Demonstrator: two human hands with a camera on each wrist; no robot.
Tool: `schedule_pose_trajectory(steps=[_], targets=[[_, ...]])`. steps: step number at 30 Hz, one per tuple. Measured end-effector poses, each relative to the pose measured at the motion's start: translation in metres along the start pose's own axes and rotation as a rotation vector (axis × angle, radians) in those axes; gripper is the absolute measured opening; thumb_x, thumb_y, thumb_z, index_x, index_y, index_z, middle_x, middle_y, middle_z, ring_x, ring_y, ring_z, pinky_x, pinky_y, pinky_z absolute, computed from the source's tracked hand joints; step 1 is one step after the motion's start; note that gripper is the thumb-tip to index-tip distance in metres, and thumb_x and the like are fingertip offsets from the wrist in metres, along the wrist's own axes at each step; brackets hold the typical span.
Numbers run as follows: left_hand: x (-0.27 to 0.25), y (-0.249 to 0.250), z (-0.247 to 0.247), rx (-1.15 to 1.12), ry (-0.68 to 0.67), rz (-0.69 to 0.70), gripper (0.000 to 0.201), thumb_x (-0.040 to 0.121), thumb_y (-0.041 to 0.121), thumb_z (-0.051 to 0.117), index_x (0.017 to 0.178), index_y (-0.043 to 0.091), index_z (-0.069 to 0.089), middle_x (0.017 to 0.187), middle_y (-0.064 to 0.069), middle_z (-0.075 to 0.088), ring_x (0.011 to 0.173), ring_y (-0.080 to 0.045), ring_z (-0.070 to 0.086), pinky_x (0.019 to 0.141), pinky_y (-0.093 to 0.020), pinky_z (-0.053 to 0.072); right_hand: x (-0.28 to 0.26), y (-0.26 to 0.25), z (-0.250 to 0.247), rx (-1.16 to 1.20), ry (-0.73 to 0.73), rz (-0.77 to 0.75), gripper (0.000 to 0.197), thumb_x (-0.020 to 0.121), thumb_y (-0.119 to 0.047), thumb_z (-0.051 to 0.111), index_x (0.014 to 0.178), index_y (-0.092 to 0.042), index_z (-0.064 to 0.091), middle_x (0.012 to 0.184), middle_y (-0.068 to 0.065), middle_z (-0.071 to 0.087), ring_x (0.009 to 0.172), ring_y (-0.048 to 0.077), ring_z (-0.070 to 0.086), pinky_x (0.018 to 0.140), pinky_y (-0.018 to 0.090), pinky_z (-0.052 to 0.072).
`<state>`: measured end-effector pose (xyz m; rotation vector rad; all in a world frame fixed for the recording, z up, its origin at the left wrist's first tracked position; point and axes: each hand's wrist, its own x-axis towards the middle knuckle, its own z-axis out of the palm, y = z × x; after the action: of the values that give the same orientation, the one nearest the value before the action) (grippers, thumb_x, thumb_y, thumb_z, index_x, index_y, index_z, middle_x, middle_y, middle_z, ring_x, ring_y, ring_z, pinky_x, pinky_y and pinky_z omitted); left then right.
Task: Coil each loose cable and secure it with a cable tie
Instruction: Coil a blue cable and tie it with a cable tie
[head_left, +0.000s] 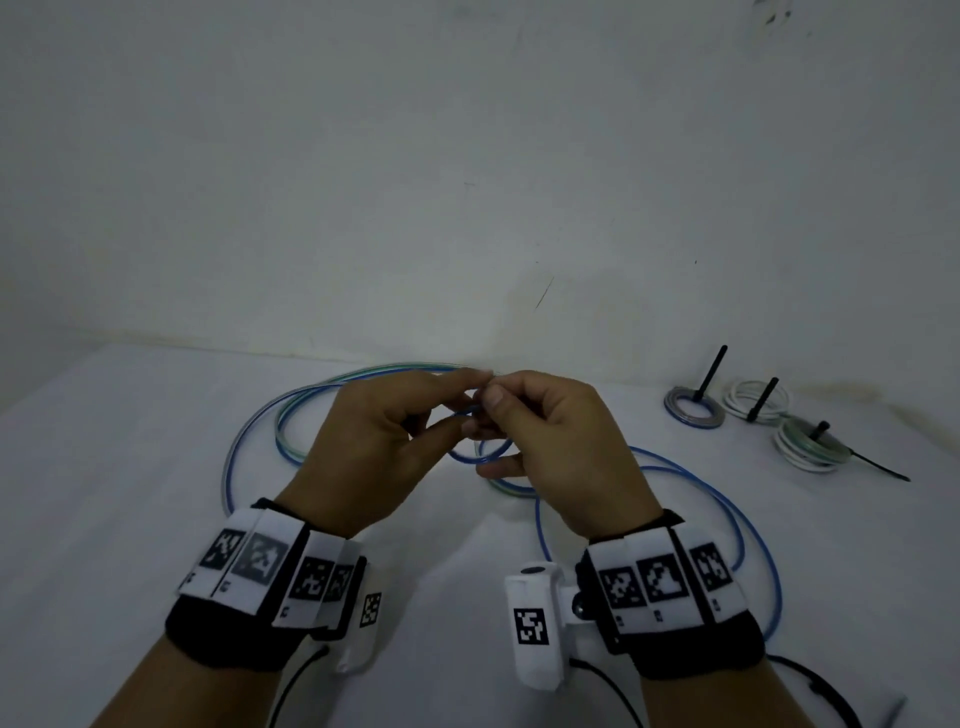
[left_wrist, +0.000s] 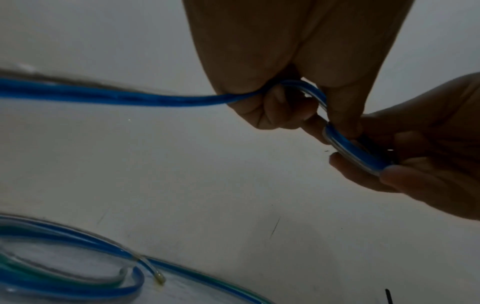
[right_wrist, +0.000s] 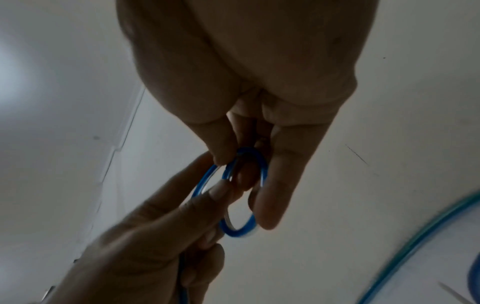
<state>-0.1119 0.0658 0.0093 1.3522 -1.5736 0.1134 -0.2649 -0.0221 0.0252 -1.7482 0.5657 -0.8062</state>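
Above the desk (head_left: 130, 467), the left hand (head_left: 374, 447) and right hand (head_left: 556, 441) meet, both pinching a small blue cable (head_left: 480, 454) loop. Three tied coils (head_left: 693, 408) sit at two o'clock; loose tubing (head_left: 270, 431) sprawls beneath.

- Near table (head_left: 130, 467) at left: bare, passage open.
- Centre: loose cable loops (head_left: 291, 415) spread under both hands.
- Far right: three tied coils (head_left: 693, 410) with upright tie tails, approach obstructed.
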Motion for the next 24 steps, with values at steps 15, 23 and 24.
schedule_pose_trajectory(steps=[15,23,24], targets=[[0.004,0.013,-0.004,0.164,0.185,0.015,0.023,0.085,0.025,0.071,0.107,0.020,0.074,0.091,0.008,0.073,0.076,-0.002,0.063,0.068,-0.016,0.048,-0.001,-0.003,0.004,0.121,0.131,-0.194,0.017,0.093,-0.007,0.062,0.101,-0.014,0.074,0.086,0.006,0.076,0.078,0.018,0.072,0.074,0.028,0.058],[0.006,0.017,-0.014,0.077,0.184,-0.082,0.019,0.082,0.027,0.073,0.100,0.021,0.075,0.088,0.016,0.071,0.080,0.005,0.065,0.070,-0.005,0.045,-0.002,-0.007,-0.005,0.060,0.069,-0.188,0.011,0.088,-0.007,0.069,0.098,-0.012,0.073,0.086,0.007,0.076,0.080,0.024,0.073,0.079,0.043,0.060],[0.007,0.018,-0.014,0.069,0.186,-0.079,0.018,0.081,0.025,0.074,0.098,0.021,0.076,0.088,0.017,0.070,0.079,0.008,0.064,0.070,-0.004,0.044,-0.003,-0.008,-0.006,0.015,0.050,-0.187,0.010,0.085,-0.009,0.073,0.095,-0.011,0.074,0.084,0.006,0.076,0.079,0.023,0.073,0.079,0.045,0.060]])
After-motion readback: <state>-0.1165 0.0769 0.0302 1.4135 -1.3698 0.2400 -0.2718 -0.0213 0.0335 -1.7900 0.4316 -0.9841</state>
